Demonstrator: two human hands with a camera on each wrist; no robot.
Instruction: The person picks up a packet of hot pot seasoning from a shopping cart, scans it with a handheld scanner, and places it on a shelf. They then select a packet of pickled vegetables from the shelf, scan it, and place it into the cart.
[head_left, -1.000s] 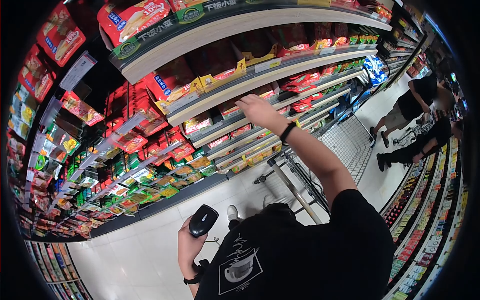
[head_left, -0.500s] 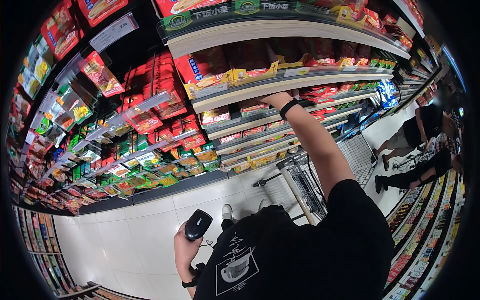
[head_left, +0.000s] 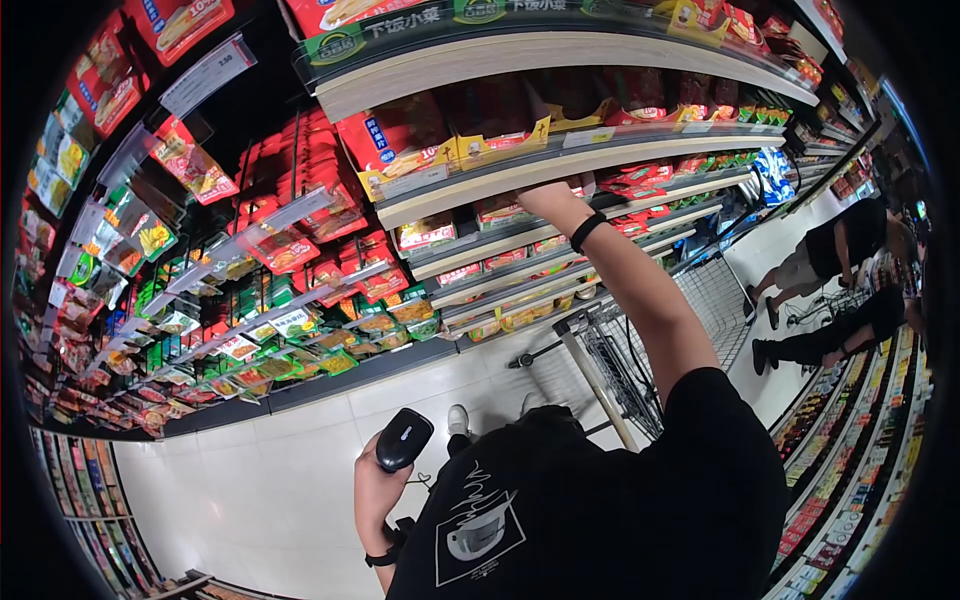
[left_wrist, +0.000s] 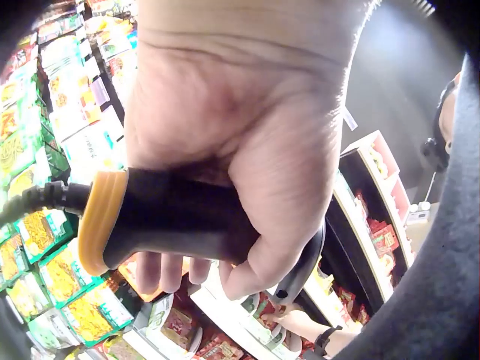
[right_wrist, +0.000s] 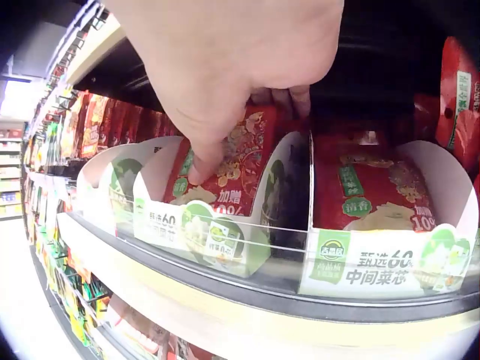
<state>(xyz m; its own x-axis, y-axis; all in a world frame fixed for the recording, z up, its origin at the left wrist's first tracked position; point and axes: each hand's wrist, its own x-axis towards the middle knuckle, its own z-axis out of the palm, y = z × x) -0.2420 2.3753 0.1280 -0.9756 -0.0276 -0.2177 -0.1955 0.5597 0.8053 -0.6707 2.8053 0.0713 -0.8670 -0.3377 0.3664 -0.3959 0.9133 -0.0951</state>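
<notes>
Store shelving [head_left: 560,55] packed with red and green goods fills the scene, with a shopping cart [head_left: 599,392] beside the person. On one shelf stand two open white-and-green cartons [right_wrist: 169,223] side by side, red packets inside both. The left hand [left_wrist: 232,120], well apart from the shelves, curls closely round the handle of a black scanner [left_wrist: 180,214]. The right hand [right_wrist: 232,67] reaches in, partly closed: its thumb presses a red packet's [right_wrist: 240,157] front, fingers behind, pinching it. That packet sits tilted in the left carton.
</notes>
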